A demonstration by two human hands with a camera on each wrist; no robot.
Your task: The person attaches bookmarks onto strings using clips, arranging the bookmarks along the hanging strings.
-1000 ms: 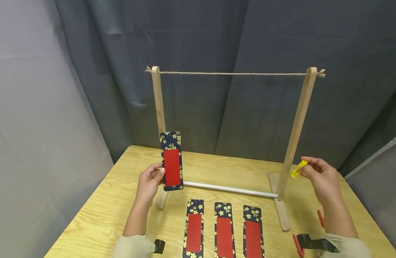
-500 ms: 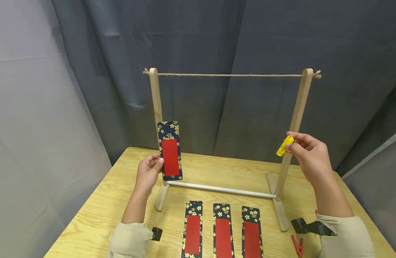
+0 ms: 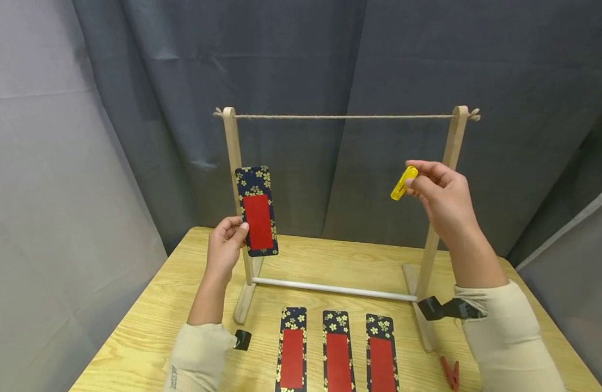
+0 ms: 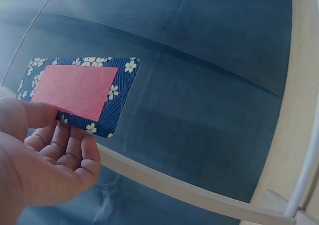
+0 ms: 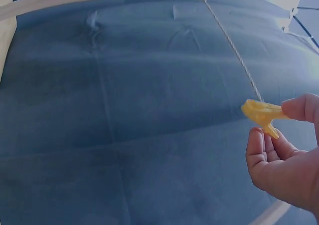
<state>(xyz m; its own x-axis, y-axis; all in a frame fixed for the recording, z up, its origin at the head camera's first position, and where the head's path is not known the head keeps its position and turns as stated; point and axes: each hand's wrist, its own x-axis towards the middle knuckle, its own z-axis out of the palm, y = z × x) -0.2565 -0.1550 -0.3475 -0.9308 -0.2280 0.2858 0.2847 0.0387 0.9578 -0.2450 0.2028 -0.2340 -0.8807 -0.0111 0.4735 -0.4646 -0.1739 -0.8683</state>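
My left hand [image 3: 225, 247] pinches the left edge of a navy card with pale flowers and a red rectangle [image 3: 258, 218], held upright in front of the stand's left post. The same card [image 4: 75, 90] is between thumb and fingers in the left wrist view. On the right, my right hand [image 3: 443, 198] pinches a yellow clothespin [image 3: 404, 183] by one end, in front of and left of the right post. In the right wrist view the clothespin [image 5: 260, 111] sits between thumb and fingertips. A twine line [image 3: 340, 116] runs above both hands, tied between the posts.
Three similar cards, left [image 3: 292, 354], middle [image 3: 338, 359] and right [image 3: 381, 356], lie in a row on the wooden table [image 3: 149, 326]. A red clothespin [image 3: 450, 373] lies near the right sleeve. A white rod [image 3: 330, 287] joins the stand's posts low down. Grey curtains hang behind.
My left hand has raised the card along the left post. My right hand has moved up and to the left with the yellow clothespin. The cards on the table stay put.
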